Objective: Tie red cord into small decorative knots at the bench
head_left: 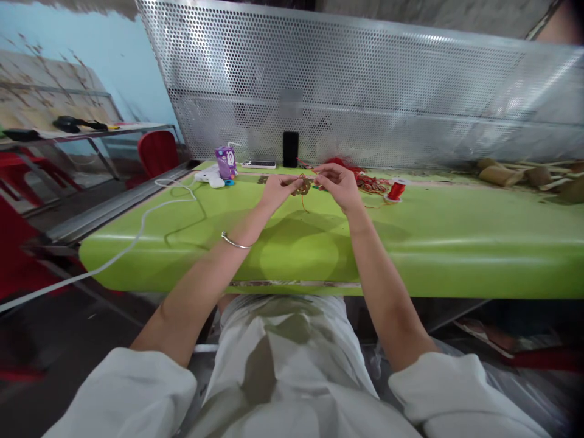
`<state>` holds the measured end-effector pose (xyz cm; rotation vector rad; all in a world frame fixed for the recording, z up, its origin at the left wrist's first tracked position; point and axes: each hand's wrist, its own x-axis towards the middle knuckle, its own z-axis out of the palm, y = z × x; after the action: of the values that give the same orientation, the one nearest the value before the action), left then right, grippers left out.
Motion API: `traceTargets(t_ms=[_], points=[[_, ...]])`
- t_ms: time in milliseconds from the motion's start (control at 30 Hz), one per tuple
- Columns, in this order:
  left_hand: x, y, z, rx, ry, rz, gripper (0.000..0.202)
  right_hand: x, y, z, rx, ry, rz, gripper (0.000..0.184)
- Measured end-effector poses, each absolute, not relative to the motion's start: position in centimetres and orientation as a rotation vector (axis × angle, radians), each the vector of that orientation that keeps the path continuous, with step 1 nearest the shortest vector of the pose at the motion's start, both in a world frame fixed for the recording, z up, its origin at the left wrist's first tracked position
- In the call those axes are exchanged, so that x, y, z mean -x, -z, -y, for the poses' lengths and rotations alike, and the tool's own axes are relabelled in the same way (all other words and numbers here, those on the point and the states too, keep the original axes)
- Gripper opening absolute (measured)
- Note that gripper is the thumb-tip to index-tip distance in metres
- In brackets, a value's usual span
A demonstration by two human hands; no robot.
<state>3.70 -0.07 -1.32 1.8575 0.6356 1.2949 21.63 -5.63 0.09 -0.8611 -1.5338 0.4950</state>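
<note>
Above the green table, my left hand (pixel 278 191) pinches a small brown openwork ornament (pixel 301 188) between thumb and fingertips. A red thread (pixel 303 205) hangs down from the ornament. Just right of it, my right hand (pixel 338 184) is closed in a pinch, with fingers curled. What its fingertips hold is too small to make out; a green bit and a thin reddish strand show near them. Behind my right hand lies a heap of red threads and brown pieces (pixel 371 184). A spool of red thread (pixel 396 191) stands to its right.
The green table (pixel 456 243) runs across the view below a perforated metal panel (pixel 365 79). A black phone (pixel 291 149) stands upright at the back. Left of it are another phone (pixel 259 164), a purple packet (pixel 225 163) and a white cable (pixel 143 225). Brown rolls (pixel 499 175) lie far right.
</note>
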Motion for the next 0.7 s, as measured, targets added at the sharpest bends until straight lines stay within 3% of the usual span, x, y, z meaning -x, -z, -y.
traceTargets(t_ms=[200,700], points=[[-3.62,1.43,-0.26,-1.806,-1.323,-0.643,0.029,-21.43,-0.09,5.99,0.911,-0.298,1.547,0.006],[-3.53,1.19,0.40,-1.808,-1.325,-0.626,0.021,-21.16,-0.13,6.04,1.036,-0.007,1.402,0.008]])
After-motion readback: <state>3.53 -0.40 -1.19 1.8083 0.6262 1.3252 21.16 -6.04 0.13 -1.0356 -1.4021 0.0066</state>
